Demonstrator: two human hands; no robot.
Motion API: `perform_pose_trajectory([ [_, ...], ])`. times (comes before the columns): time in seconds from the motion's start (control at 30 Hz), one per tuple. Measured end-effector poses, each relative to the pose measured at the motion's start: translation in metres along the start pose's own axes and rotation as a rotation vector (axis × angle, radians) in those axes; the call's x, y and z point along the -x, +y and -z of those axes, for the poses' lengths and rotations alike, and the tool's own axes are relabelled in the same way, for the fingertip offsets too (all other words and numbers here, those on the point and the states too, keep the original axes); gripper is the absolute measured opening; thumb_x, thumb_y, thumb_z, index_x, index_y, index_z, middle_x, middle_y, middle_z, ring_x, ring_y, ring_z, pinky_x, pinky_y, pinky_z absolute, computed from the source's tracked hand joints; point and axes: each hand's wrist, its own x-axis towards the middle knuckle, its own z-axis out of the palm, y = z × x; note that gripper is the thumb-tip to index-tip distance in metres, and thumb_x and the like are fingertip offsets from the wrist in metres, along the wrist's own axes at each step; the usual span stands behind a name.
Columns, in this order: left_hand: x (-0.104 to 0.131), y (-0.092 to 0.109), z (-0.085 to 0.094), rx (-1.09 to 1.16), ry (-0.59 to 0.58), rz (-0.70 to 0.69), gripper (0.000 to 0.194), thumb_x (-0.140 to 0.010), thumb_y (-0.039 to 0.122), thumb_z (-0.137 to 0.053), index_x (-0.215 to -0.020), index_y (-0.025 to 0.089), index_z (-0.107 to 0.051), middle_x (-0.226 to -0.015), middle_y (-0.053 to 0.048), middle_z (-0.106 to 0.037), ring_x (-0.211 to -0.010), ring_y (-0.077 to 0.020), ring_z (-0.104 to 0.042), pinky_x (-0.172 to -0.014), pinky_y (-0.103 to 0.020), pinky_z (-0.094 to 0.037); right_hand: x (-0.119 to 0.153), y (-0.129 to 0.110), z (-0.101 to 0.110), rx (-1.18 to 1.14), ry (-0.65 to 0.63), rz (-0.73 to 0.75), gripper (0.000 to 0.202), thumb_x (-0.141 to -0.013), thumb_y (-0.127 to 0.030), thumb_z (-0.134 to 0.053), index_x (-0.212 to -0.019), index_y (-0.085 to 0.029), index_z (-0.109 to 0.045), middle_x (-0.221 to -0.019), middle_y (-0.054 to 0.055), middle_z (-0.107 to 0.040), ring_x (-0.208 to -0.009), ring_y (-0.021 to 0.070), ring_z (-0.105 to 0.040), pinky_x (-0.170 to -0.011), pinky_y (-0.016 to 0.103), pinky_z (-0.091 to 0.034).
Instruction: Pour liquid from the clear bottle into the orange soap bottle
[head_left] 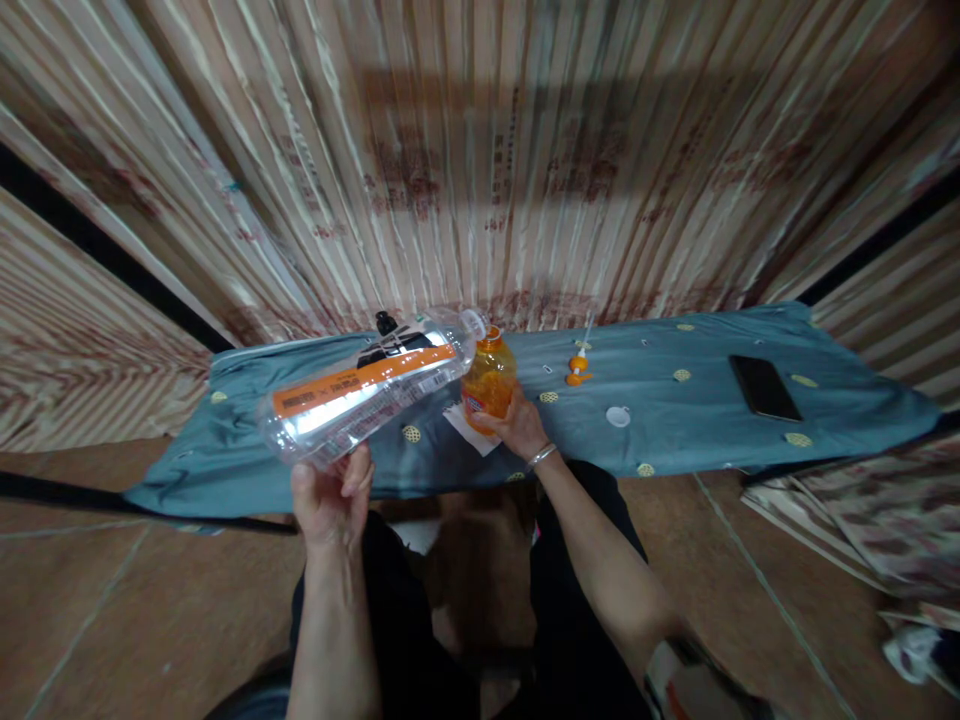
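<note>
My left hand (334, 490) is closed around the base end of a large clear plastic bottle (367, 390) with an orange and silver label. The bottle is tilted, its uncapped neck up against the mouth of an orange bottle (490, 380). My right hand (519, 425) grips that orange bottle low on its side. Whether liquid passes between the two mouths I cannot tell. A white paper or cloth piece (472, 430) lies under the orange bottle. To the right lies an orange pump top (577, 368) with a clear tube.
A teal patterned cloth (697, 430) covers the narrow table. On it lie a white round cap (618, 416) and a black phone (765, 387). A black-topped object (385, 322) stands behind the large bottle. A corrugated cardboard-like wall (487, 160) rises behind the table.
</note>
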Motion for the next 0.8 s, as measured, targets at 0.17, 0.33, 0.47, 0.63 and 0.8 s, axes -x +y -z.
perform_pose_trajectory([
  [0.17, 0.0002, 0.0006, -0.001, -0.009, 0.019, 0.006, 0.067, -0.053, 0.052, -0.084, -0.103, 0.013, -0.064, -0.068, -0.007, -0.066, -0.032, -0.0022, -0.03, -0.031, -0.018, -0.017, -0.0005, 0.0023, -0.0002, -0.01, 0.0, 0.003, 0.067, -0.067, -0.042, -0.078, -0.122, -0.017, -0.049, -0.111, 0.011, -0.069, -0.102, 0.0253, -0.068, -0.088, 0.037, -0.055],
  [0.33, 0.0007, 0.0003, -0.0003, 0.012, 0.025, 0.013, 0.067, -0.054, 0.051, -0.083, -0.105, 0.013, -0.064, -0.066, -0.007, -0.066, -0.032, -0.0025, -0.03, -0.031, -0.017, -0.016, 0.0, 0.0025, -0.0006, 0.013, 0.009, 0.007, 0.068, -0.068, -0.041, -0.078, -0.123, -0.017, -0.047, -0.11, 0.011, -0.069, -0.102, 0.027, -0.068, -0.087, 0.04, -0.055],
  [0.47, 0.0007, 0.0008, -0.0007, -0.023, 0.014, 0.005, 0.066, -0.054, 0.053, -0.083, -0.101, 0.011, -0.065, -0.065, -0.008, -0.065, -0.032, -0.0024, -0.03, -0.031, -0.018, -0.015, -0.0001, 0.0008, -0.0002, 0.01, 0.003, 0.004, 0.067, -0.068, -0.04, -0.078, -0.122, -0.017, -0.047, -0.109, 0.011, -0.07, -0.101, 0.0271, -0.069, -0.086, 0.039, -0.056],
  [0.63, 0.0004, 0.0011, -0.0015, -0.042, 0.012, 0.007, 0.065, -0.053, 0.055, -0.083, -0.098, 0.011, -0.066, -0.066, -0.007, -0.065, -0.031, -0.0018, -0.03, -0.031, -0.018, -0.015, -0.0005, -0.0007, 0.0001, -0.002, -0.007, -0.009, 0.068, -0.068, -0.04, -0.078, -0.123, -0.016, -0.046, -0.113, 0.012, -0.069, -0.103, 0.0274, -0.068, -0.088, 0.039, -0.055],
  [0.8, 0.0008, 0.0007, -0.002, -0.026, 0.023, 0.004, 0.065, -0.053, 0.053, -0.083, -0.1, 0.012, -0.066, -0.066, -0.007, -0.065, -0.032, -0.0019, -0.029, -0.031, -0.018, -0.016, -0.0001, 0.0002, -0.0005, -0.005, 0.01, -0.002, 0.068, -0.067, -0.039, -0.079, -0.123, -0.017, -0.047, -0.112, 0.013, -0.069, -0.103, 0.0278, -0.068, -0.089, 0.039, -0.055],
])
